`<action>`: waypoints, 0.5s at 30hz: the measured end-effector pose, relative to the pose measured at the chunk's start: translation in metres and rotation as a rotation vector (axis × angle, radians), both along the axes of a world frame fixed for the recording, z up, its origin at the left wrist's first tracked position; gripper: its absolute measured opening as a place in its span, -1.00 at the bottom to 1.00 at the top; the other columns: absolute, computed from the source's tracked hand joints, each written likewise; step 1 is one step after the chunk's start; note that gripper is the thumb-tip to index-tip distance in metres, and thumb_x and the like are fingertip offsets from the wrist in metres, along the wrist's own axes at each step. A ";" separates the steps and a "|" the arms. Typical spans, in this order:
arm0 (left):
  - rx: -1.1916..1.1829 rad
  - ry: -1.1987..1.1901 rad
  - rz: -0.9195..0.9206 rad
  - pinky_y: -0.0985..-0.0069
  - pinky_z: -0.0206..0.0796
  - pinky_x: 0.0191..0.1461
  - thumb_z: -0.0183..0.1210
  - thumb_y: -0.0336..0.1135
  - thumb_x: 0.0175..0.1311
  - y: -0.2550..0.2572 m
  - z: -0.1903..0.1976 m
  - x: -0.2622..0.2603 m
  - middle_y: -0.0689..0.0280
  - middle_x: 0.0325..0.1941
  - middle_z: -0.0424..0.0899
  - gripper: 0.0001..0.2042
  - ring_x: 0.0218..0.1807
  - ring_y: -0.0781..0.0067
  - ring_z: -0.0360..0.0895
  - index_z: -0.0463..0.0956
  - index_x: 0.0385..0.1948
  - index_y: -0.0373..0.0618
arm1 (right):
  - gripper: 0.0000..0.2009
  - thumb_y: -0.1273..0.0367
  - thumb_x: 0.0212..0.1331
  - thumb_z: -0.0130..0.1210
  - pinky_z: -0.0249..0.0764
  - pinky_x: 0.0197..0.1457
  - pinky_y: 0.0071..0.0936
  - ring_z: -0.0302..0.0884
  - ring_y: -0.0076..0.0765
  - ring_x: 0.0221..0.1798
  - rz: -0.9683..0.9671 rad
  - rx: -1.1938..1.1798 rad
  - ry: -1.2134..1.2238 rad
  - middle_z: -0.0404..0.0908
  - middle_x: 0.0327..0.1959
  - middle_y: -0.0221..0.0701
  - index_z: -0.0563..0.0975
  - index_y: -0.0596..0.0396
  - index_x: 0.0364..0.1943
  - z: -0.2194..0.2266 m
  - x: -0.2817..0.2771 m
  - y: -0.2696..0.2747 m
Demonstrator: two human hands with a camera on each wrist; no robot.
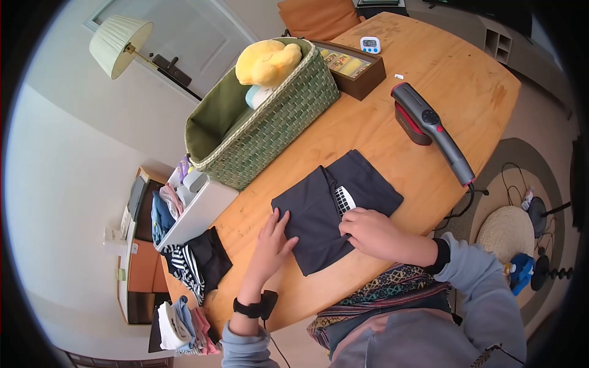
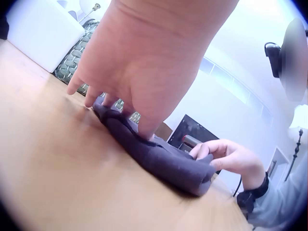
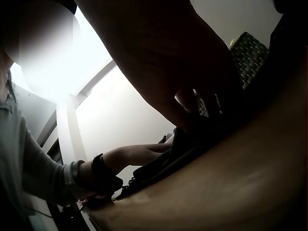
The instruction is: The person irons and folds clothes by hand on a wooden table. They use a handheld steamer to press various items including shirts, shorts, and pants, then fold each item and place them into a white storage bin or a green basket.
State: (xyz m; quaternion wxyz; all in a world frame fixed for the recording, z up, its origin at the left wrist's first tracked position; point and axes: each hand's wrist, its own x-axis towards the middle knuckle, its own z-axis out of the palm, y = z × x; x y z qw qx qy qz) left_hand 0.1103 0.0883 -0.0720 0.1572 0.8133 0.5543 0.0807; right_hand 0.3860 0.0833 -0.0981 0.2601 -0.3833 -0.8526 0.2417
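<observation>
A dark navy garment (image 1: 331,211), folded into a rough rectangle, lies on the wooden table, and part of a black-and-white print (image 1: 345,199) shows at its middle fold. My left hand (image 1: 270,242) rests at the garment's left edge with its fingers extended and spread; the left wrist view has those fingertips down along the cloth and tabletop. Near the print, my right hand (image 1: 374,230) pinches the fabric at the near side. From the left wrist view, the thumb and fingers of the right hand (image 2: 228,154) grip a raised bit of cloth. The right wrist view is dark.
Behind the garment stands a green woven basket (image 1: 270,135) with a yellow plush toy (image 1: 267,62). A corded handheld steamer (image 1: 432,126) lies to the right. Folded clothes (image 1: 211,260) and a white bin (image 1: 205,211) are at the left, a brown box (image 1: 362,76) and timer (image 1: 370,45) farther back.
</observation>
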 end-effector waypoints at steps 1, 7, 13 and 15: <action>-0.004 -0.065 0.031 0.21 -0.02 0.38 0.15 -0.19 0.22 0.004 0.000 -0.003 -0.05 0.39 0.07 -0.40 0.39 -0.03 0.07 0.16 0.30 -0.07 | -0.88 0.47 -0.09 0.15 0.43 -0.05 -0.30 0.45 -0.17 -0.09 0.007 0.009 0.003 0.48 -0.30 -0.36 0.49 0.08 -0.41 0.001 0.000 -0.001; 0.213 -0.016 0.027 0.24 0.08 0.34 0.19 -0.26 0.19 0.025 0.006 0.008 -0.06 0.36 0.11 -0.41 0.33 -0.06 0.16 0.19 0.27 -0.12 | -0.89 0.49 -0.07 0.11 0.42 -0.07 -0.29 0.44 -0.15 -0.12 0.021 0.029 -0.026 0.44 -0.31 -0.32 0.46 0.08 -0.41 0.000 -0.004 -0.006; 0.173 -0.016 0.122 0.31 0.19 0.25 0.22 -0.25 0.17 0.019 -0.003 0.020 -0.12 0.33 0.13 -0.37 0.28 0.01 0.25 0.16 0.27 -0.15 | -0.91 0.53 -0.11 0.07 0.41 -0.17 -0.24 0.44 -0.12 -0.21 0.023 0.031 0.114 0.41 -0.39 -0.30 0.45 0.10 -0.47 -0.001 0.005 -0.011; 0.152 -0.075 0.209 0.35 0.28 0.18 0.22 -0.25 0.17 0.019 -0.009 0.015 -0.12 0.30 0.16 -0.36 0.20 0.05 0.36 0.14 0.28 -0.16 | -0.91 0.54 -0.11 0.07 0.41 -0.17 -0.24 0.44 -0.11 -0.21 0.027 0.021 0.121 0.41 -0.38 -0.30 0.45 0.10 -0.47 -0.002 0.007 -0.011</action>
